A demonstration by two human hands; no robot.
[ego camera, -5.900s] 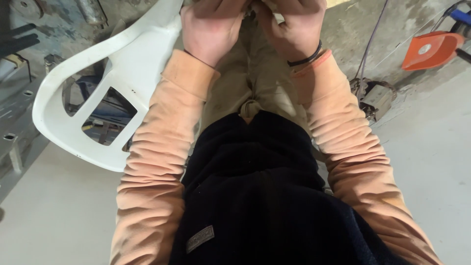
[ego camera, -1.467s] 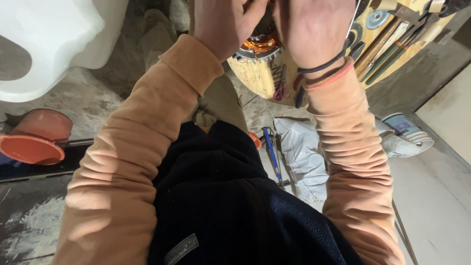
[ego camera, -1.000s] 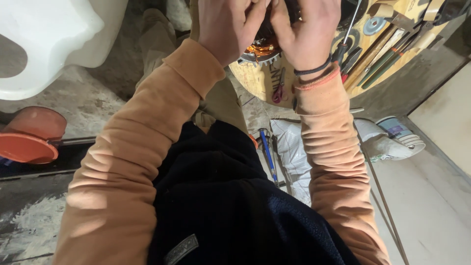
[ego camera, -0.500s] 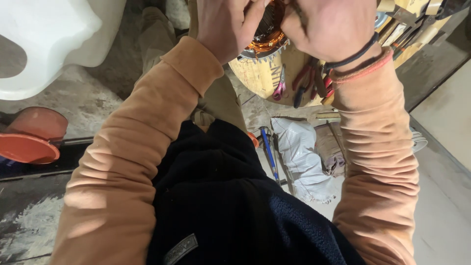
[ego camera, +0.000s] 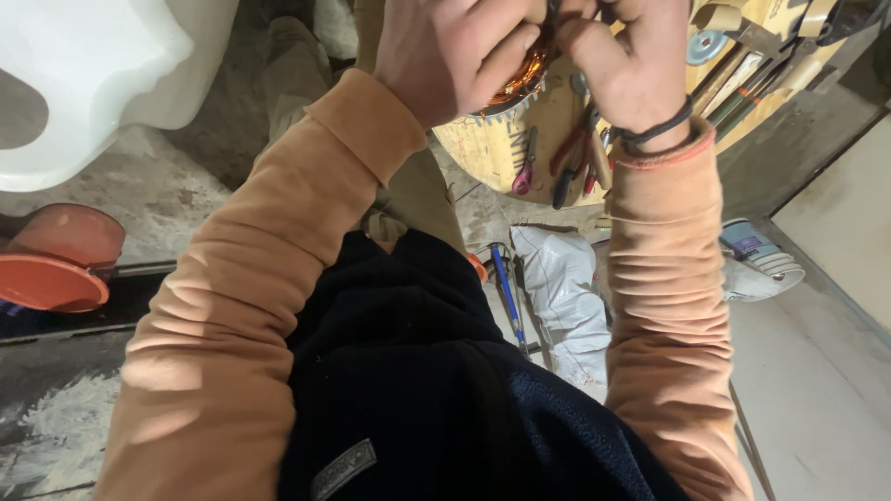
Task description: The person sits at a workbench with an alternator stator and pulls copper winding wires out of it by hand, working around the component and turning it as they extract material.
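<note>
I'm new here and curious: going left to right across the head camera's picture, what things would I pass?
White plastic chair → orange bowl → left hand → copper coil → right hand → grey canister on the floor.

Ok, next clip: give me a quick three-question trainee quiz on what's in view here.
1. True or false: both hands are closed on the copper-coloured round part at the top of the view.
2. Which wrist wears the dark bands? A) left B) right
3. What white thing stands at the upper left?

Key:
1. True: the left hand and right hand both grip it.
2. B, the right.
3. A white plastic chair, above the orange bowl.
</note>
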